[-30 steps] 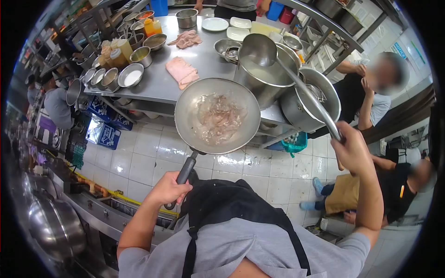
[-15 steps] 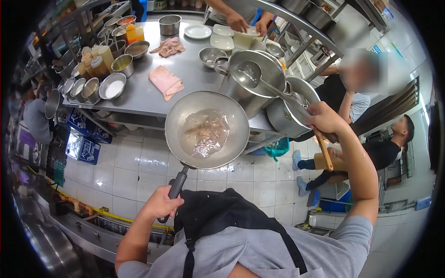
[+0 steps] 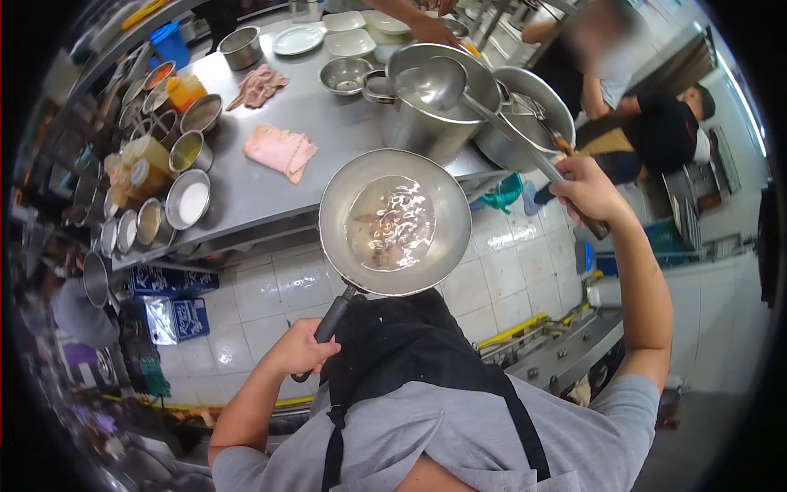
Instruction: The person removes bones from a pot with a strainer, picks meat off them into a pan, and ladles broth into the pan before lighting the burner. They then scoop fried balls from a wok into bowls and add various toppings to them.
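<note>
My left hand [image 3: 303, 348] is closed round the black handle of a frying pan [image 3: 338, 205], held in front of my apron. Clear liquid [image 3: 393, 221] with some pale pieces lies in the pan's bottom. My right hand [image 3: 592, 193] grips the long handle of a metal ladle [image 3: 434, 84]. The ladle's bowl is over the mouth of a tall steel pot [image 3: 434, 135] on the table's near right corner. Beside that pot, a second large pot [image 3: 566, 98] has utensils standing in it.
A steel table [image 3: 328, 148] holds a folded pink cloth [image 3: 280, 152], a crumpled cloth [image 3: 259, 87], white plates [image 3: 298, 40], steel bowls [image 3: 345, 75] and sauce bottles [image 3: 152, 156]. Two people [image 3: 602, 49] [image 3: 674, 127] are at the right; another person's hand [image 3: 433, 31] is behind the pot. Blue crates [image 3: 190, 318] stand below left.
My view has turned, and the table's things appear shifted left. The pan stays in my left hand, its liquid spread differently. The ladle remains over the pot in my right hand.
</note>
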The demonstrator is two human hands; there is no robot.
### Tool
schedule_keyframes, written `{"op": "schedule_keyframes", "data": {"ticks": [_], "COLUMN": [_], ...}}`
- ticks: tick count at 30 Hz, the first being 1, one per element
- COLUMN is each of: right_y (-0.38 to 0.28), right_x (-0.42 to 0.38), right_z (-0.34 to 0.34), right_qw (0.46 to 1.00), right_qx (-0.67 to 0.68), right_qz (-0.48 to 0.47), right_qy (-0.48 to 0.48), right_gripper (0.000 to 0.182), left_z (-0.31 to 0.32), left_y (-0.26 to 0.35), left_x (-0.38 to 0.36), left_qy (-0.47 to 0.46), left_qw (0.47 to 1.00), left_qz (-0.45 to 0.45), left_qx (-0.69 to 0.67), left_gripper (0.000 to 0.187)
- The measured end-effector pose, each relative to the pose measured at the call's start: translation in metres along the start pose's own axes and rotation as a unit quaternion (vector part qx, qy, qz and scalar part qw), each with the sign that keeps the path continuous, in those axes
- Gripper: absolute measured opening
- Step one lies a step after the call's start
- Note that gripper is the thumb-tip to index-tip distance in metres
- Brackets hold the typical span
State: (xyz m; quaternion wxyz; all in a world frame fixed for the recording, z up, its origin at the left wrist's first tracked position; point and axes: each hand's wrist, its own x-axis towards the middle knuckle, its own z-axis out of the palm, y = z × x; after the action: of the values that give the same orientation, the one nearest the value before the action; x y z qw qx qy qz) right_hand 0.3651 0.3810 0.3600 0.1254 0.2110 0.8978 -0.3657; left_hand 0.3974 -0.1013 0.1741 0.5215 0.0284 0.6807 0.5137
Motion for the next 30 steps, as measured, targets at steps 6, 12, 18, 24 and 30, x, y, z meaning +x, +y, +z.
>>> {"op": "schedule_keyframes", "data": {"ticks": [6,12,18,24,30], "right_y": [-0.017,-0.016,-0.013,-0.022,-0.034], "right_x": [0.001,0.013,0.007,-0.01,-0.014], "right_z": [0.0,-0.009,-0.005,-0.005,0.007], "right_qw": [1.0,0.969,0.91,0.902,0.965], "right_qx": [0.005,0.217,0.379,0.404,0.244], "right_qz": [0.025,0.094,0.129,0.118,0.082], "right_qy": [-0.015,-0.065,-0.107,-0.096,-0.038], "right_gripper": [0.013,0.021,0.027,0.028,0.02], "left_z": [-0.018,-0.031,-0.041,-0.045,-0.046], "left_y": [0.005,0.01,0.008,0.016,0.018], "left_x": [0.011,0.019,0.029,0.028,0.029], "left_qy": [-0.033,-0.054,-0.059,-0.052,-0.06], "left_qw": [0.999,0.998,0.997,0.997,0.997], "left_qz": [-0.003,-0.006,0.003,0.001,0.013], "left_qx": [0.022,0.041,0.04,0.048,0.046], "left_gripper": [0.016,0.014,0.014,0.014,0.014]}}
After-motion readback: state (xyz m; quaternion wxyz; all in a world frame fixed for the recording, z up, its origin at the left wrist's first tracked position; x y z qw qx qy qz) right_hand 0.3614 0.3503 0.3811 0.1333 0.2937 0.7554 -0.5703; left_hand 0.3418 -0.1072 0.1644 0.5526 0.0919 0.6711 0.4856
